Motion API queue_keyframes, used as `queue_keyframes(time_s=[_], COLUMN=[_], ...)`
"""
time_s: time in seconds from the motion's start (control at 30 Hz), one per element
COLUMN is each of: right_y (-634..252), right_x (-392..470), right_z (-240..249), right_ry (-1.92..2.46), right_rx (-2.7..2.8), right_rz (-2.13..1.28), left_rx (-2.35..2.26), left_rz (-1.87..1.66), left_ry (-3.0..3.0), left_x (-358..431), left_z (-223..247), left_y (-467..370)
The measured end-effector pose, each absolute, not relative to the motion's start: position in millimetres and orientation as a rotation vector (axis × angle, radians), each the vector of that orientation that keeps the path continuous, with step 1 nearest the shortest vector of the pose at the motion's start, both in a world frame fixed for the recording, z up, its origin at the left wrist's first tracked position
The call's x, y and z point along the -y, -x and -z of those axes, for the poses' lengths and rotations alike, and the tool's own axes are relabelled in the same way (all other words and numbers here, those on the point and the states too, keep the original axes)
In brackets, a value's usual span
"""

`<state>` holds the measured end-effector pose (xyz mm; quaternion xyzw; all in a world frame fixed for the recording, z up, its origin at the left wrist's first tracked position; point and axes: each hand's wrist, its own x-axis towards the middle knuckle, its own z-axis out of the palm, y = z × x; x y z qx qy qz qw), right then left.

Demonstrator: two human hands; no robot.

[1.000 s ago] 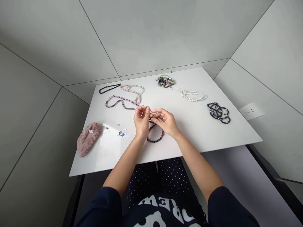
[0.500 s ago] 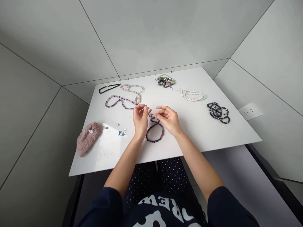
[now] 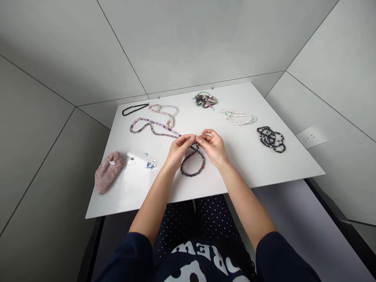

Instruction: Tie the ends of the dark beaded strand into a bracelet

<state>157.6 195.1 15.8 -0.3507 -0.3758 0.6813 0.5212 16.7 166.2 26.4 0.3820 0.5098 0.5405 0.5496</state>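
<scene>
From the head view, my left hand (image 3: 178, 150) and my right hand (image 3: 213, 147) meet fingertip to fingertip at the middle of the white table (image 3: 264, 172), each pinching the upper end of the dark beaded bracelet (image 3: 192, 164), whose loop lies on the table just at 6 o'clock of my fingertips, between my wrists. From my hands, the purple bead strand (image 3: 149, 126) runs off at 10 o'clock, the pink fuzzy pouch (image 3: 108, 171) sits far out at 8 o'clock beside small blue bits (image 3: 150, 165), the pale bead strand (image 3: 238, 117) lies at 1 o'clock and the black bead pile (image 3: 270, 139) at 3 o'clock
</scene>
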Motion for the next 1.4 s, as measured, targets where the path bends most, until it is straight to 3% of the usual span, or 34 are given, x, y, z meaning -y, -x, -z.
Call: queue_keyframes(time_s=[0.5, 0.77, 1.13, 1.4], right_y=[-160.4, -158.7, -165.2, -160.0], right_x=[-195.5, -197.7, -200.0, -199.6], right_z=[-15.5, -12.0, -11.7, -10.1], right_ry=[0.824, 0.929, 1.014, 0.896], right_rx=[0.893, 0.977, 0.998, 0.834], right_rz=[-1.534, -1.312, -1.567, -1.797], left_rx=[-1.094, -1.14, -1.134, -1.07], left_rz=[-1.459, -1.266, -1.421, -1.325], left_ry=[-0.998, -1.446, -1.126, -1.093], left_x=[-169.9, -166.0, -168.0, -167.6], left_z=[-17.1, -20.9, -19.9, -17.7], left_y=[-16.0, -20.1, -21.0, -20.3])
